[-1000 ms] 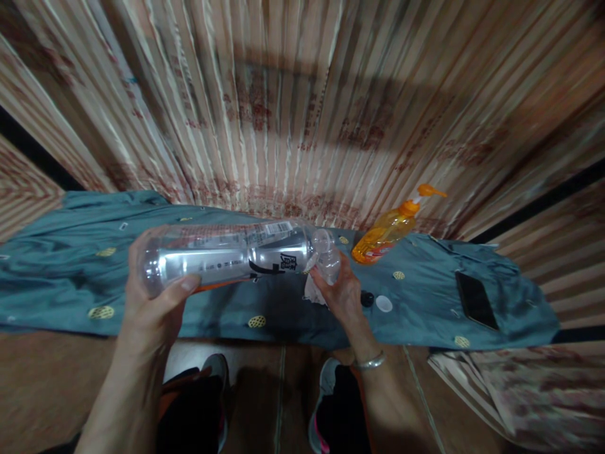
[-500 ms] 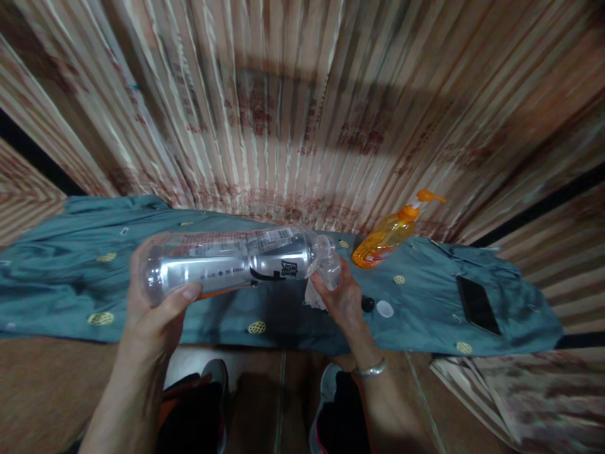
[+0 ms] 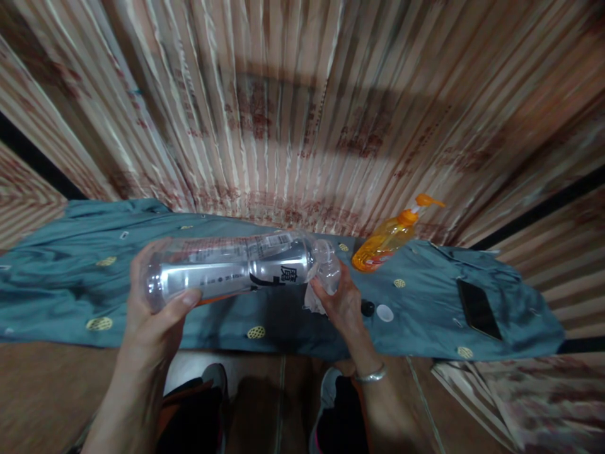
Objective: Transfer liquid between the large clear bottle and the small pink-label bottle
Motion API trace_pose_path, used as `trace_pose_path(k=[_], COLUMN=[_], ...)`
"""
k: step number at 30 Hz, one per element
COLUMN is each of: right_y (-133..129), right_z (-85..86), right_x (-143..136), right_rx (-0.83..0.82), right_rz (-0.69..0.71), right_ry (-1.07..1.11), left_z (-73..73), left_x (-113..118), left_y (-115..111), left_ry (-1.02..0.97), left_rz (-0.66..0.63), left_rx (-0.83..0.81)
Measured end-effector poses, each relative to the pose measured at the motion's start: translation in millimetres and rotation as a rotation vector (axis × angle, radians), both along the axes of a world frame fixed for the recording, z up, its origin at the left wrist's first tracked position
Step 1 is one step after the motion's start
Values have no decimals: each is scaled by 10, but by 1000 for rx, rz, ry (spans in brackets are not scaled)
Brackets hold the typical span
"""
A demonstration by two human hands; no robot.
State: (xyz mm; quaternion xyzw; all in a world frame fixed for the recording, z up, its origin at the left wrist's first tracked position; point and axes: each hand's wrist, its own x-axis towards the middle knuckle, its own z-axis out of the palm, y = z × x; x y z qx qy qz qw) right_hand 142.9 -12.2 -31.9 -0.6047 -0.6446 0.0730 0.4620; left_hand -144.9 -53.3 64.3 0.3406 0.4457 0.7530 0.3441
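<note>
Biggest first: the striped curtain (image 3: 293, 126) fills twelve o'clock, and the cloth-covered table (image 3: 212, 331) stretches from nine to three beneath it, a little lower in my view than a second ago. Over it I've got the clear bottle (image 3: 231, 271) on its side, base at nine, neck at three! My left hand (image 3: 154, 318) wraps the base, thumb pressed on the silver label; my right hand (image 3: 344, 296) is curled round the clear neck end. Same two grips as before, so I'd judge the work to be at the same point, with only my view tipping up. From my right hand, the orange pump bottle (image 3: 382, 246) leans at one o'clock, the phone (image 3: 478, 309) lies well off at three, and a pale crumpled piece (image 3: 314, 300) sits at eight, held or lying, I can't tell. Smallest now: white disc (image 3: 384, 313) and black cap (image 3: 367, 308), near four, all shifted down with the table.
</note>
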Motion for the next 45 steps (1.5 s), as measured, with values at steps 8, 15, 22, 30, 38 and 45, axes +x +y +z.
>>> trace_pose_path(k=[8,15,22,30,38,45], right_y=[5,9,5,0,0,-2], right_z=[-11,-13,-8,6,17,29], right_x=[-3,2,5,5,-10,10], right_rx=[5,-6,-7,-33,-4,-22], right_rz=[-2,13,20,3,8,8], right_ry=[-12,7,-15,-7,5,-21], left_z=[-2,9,-3,-19,-41,-23], left_x=[-7,-6,-4,-22,-26,-27], left_y=[7,-3,8,-8,-1,-3], left_ry=[-4,16,16,48,70,61], left_rz=[11,27,24,6,-5,-8], left_rx=[-16,-33,-32,-35,-6,5])
